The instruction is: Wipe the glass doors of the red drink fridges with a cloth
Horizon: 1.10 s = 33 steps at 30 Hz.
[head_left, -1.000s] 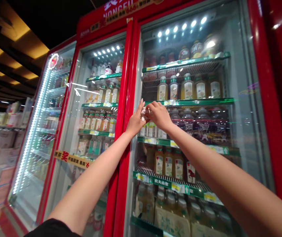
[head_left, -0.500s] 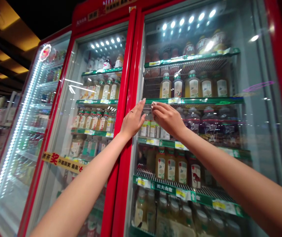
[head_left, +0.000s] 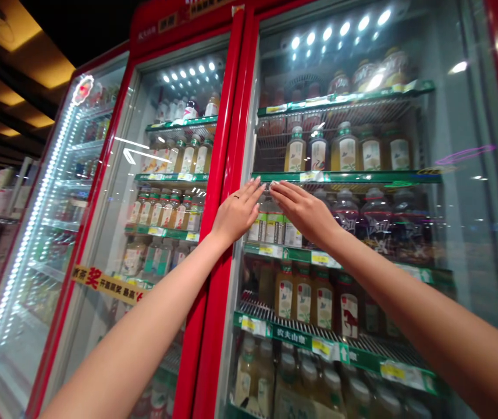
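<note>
The left hand is spread nearly flat with straight, close-set fingers and nothing visible in it, beside the red door frame. The right hand has its fingers extended together, a white scrap showing at their tips in front of the glass door; whether it is pinched or merely pressed, I cannot tell. So little of the scrap shows that a loose hold could let it slip and drop. The fingertips of both hands are close together, so a sideways slide on smooth glass could knock them or dislodge it. Hard pressure might jolt the door and rattle the bottles on the shelves behind.
</note>
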Available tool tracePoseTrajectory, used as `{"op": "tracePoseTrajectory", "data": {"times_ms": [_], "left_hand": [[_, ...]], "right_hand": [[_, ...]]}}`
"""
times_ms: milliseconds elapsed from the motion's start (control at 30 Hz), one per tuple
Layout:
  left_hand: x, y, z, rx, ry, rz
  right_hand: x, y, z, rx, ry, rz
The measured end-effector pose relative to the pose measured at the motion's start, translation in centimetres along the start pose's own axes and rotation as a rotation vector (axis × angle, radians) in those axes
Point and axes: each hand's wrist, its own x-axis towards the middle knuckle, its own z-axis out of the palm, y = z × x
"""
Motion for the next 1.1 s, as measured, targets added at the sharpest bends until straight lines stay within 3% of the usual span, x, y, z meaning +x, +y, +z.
{"op": "tracePoseTrajectory", "data": {"times_ms": [233,467,600,733,933,1100], "left_hand": [[-0.1,0.0,0.3,0.013,0.004,0.025],[-0.2,-0.3,0.2,0.036,-0.005,0.023],[-0.2,0.3,0.2,0.015,-0.003,0.000],[-1.1,3.4,1.2,0.000,0.016,-0.053],[-2.1,9.8,3.5,-0.081,-0.001,-0.058],[-0.6,12.0,4.6,-0.138,0.066,-0.121]], "right_hand": [[1.7,-0.2,0.0,-0.009,0.082,0.195],[-0.9,0.4,-1.2,0.006,-0.023,0.048],[-0.7,1.2,-1.8,-0.024,0.018,0.147],[0.2,1.0,-1.5,-0.019,0.027,0.196],[-2.1,3.3,-3.8,0.042,-0.104,0.018],[-2.1,5.1,-5.3,-0.001,-0.051,0.125]]}}
